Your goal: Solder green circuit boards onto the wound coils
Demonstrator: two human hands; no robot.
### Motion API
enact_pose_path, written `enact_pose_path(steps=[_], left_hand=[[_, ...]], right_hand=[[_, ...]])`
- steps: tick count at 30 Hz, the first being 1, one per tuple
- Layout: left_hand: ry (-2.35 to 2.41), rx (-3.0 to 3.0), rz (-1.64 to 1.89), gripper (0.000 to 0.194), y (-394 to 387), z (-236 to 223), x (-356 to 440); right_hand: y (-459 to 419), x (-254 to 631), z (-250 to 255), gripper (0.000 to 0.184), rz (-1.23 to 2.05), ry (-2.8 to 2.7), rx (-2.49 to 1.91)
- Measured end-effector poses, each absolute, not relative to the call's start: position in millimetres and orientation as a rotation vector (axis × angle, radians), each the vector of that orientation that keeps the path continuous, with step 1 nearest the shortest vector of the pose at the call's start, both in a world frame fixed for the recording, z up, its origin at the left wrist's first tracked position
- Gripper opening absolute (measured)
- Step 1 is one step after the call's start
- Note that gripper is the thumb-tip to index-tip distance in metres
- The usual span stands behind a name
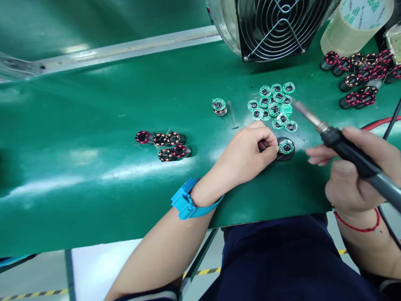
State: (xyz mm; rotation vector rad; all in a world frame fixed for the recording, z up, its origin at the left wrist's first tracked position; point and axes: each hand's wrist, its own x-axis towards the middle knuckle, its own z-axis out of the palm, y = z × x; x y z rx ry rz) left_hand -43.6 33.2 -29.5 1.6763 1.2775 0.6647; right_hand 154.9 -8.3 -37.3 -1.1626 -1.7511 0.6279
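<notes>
My left hand [247, 156] is closed in a pinch at the edge of a black round part topped by a small green circuit board [285, 147], which rests on the green bench mat [94, 125]. A blue strap [188, 200] circles that wrist. My right hand [354, 171] grips a soldering iron [344, 147]. The iron's metal tip [302, 109] hangs over a heap of several round green boards [274, 104], above and right of the held part.
Several wound coil parts [164, 145] lie at mid mat. One coil with a board on top [219, 106] stands alone. More coils [360, 81] pile up at the far right. A black fan [275, 27] and a tape roll [357, 23] stand at the back. Cables [390, 123] run at right.
</notes>
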Motion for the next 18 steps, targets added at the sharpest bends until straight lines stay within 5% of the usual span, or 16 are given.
enact_pose_path(steps=[10,18], left_hand=[[1.255,1.720,0.691,0.018,33,-32,-43],[1.270,1.722,0.651,0.014,33,-28,-48]], right_hand=[[18,151,-46,0.052,0.668,-2.310,-1.114],[16,144,-45,0.035,0.538,-2.301,-1.198]])
